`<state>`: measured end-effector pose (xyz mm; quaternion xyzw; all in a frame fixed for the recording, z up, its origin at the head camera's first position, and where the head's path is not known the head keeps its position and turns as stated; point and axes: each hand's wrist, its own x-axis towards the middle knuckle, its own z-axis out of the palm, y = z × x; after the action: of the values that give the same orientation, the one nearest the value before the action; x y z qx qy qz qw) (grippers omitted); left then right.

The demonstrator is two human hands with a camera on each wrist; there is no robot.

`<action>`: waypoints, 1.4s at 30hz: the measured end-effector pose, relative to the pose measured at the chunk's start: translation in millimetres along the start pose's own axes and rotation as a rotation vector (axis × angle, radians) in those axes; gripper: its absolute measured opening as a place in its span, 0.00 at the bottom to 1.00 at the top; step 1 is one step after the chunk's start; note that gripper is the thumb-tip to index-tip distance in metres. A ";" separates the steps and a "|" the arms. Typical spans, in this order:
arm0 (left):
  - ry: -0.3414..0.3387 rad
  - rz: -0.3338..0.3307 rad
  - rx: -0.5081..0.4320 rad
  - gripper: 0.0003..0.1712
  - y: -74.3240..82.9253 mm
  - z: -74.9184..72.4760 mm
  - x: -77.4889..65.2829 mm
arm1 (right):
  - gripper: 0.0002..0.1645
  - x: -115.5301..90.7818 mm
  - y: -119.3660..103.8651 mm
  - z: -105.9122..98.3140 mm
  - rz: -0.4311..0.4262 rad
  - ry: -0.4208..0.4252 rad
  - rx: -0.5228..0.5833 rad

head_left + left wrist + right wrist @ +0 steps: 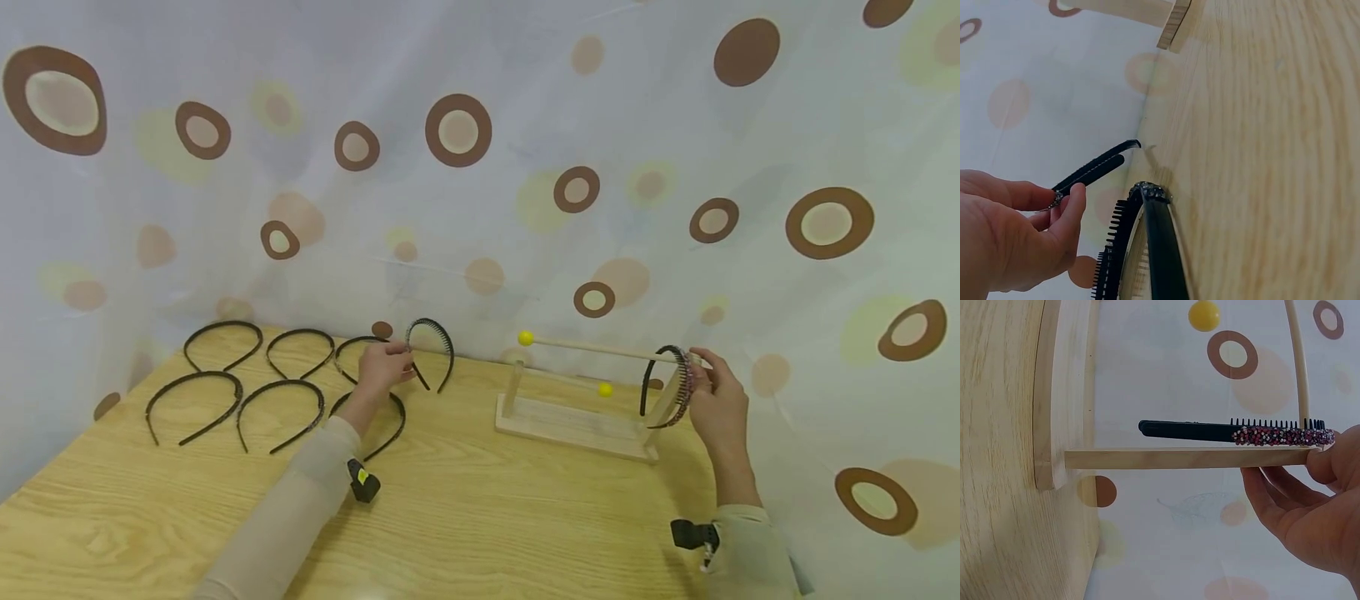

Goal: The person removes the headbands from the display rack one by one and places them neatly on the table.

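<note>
My left hand (385, 367) pinches a black toothed headband (442, 342) by one side, between thumb and fingers. In the left wrist view, glittery trim on this headband (1094, 170) shows by the thumb. My right hand (718, 404) is at the right end of a wooden headband rack (573, 425), its thumb and fingers gripping the upright (1185, 458) near its top. Against that upright, a black headband with pink and white beads (1282, 436) hangs on the upper rod (592, 346).
Several dark headbands, among them a front-left one (198, 375), lie in two rows on the left of the wooden table (465, 517). The rack's two rods end in yellow balls (526, 337). A dotted cloth wall (480, 217) stands behind the table.
</note>
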<state>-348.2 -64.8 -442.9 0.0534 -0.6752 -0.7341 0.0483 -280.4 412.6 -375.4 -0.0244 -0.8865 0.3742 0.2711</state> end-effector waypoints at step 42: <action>-0.016 0.053 0.709 0.15 -6.4 -14.5 14.8 | 0.27 -0.9 0.0 2.1 -0.027 -0.038 -0.004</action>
<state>-360.8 -80.6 -450.7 0.0436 -0.8896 -0.4528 0.0406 -280.7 411.0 -377.0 -0.0062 -0.8925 0.3689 0.2592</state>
